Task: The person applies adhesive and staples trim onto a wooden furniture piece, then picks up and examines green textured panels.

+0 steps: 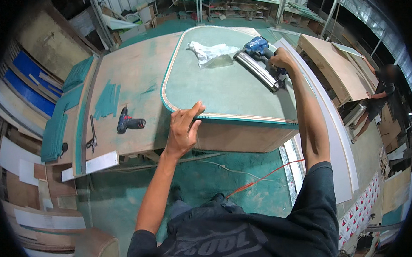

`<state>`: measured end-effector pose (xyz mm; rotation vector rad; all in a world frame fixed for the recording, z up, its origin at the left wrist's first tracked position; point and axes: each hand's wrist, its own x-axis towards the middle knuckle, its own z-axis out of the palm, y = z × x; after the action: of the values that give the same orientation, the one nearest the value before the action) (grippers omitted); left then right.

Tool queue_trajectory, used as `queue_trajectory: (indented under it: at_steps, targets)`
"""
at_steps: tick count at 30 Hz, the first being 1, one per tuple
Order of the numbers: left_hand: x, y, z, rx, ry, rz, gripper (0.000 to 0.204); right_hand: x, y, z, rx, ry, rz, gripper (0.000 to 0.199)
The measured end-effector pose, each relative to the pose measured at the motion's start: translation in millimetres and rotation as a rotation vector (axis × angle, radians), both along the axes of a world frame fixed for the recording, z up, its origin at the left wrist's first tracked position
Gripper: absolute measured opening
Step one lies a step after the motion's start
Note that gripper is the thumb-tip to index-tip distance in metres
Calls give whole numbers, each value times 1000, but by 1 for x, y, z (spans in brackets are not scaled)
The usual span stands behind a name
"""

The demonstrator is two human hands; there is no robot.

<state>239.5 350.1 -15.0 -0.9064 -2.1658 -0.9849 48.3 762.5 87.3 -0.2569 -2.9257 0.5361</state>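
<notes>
A pale green panel with rounded corners lies on top of a wooden box-like body, its rim showing layered wood and teal edging. My left hand is at the near left part of that rim, fingers bent over the edge and thumb apart on the near side. Toward the panel's far right, my right hand grips the handle of a blue nail gun. Its long silver magazine slants across the panel top. A crumpled whitish plastic bag lies to the left of the nail gun.
On the wooden worktable at left lie a cordless drill, teal strips and a thin dark tool. A red hose crosses the floor below. Another person stands at a wooden panel at far right.
</notes>
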Motion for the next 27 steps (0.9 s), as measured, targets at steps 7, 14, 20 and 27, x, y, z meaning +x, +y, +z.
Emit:
queue_trajectory:
  at_steps: [7,14,20,27]
  targets:
    - [6,8,11,-31,87,43,40,110,26,82,104,289,-234,43]
    - [16,123,21,-85,310,-113,33,342,14,55,-843,558,-116,21]
    - [19,198,9,-101,354,-225,32,433,-54,-58,-1248,840,-471,19]
    - [17,207,3,-130,314,-212,24,421,-112,-178,-337,649,-451,34]
